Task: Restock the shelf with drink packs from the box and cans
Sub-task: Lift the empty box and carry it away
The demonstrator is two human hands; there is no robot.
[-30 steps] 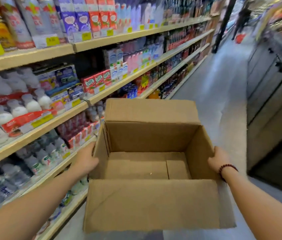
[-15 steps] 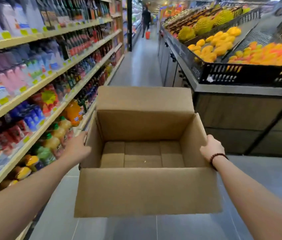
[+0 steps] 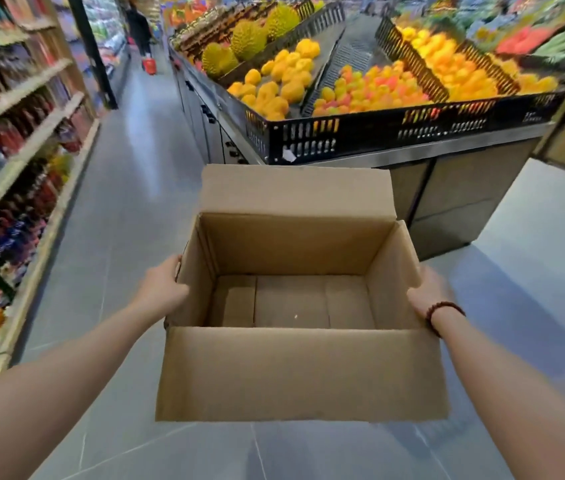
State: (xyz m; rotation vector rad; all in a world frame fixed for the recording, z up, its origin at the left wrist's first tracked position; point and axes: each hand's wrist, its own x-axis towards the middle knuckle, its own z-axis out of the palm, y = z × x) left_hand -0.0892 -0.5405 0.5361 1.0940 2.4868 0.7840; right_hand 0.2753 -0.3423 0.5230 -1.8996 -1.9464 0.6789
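While my left hand (image 3: 165, 289) and right hand (image 3: 428, 292) grip its walls, the empty, open-flapped box (image 3: 301, 372) hangs between my fingers (image 3: 174, 264) — shelf (image 3: 21, 160) left, fruit stand (image 3: 378, 133) beyond, aisle floor (image 3: 128, 209) between.

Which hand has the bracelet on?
The right hand, gripping the cardboard box: dark beads circle its wrist. The left hand has a bare wrist.

A: What is the person wearing?
B: One bracelet (image 3: 445, 308) is circling the wrist behind the right hand (image 3: 428, 292): a single strand of small, round, dark red beads.
A: And the forearms (image 3: 66, 382)?
B: Both are showing bare to the frame edge.
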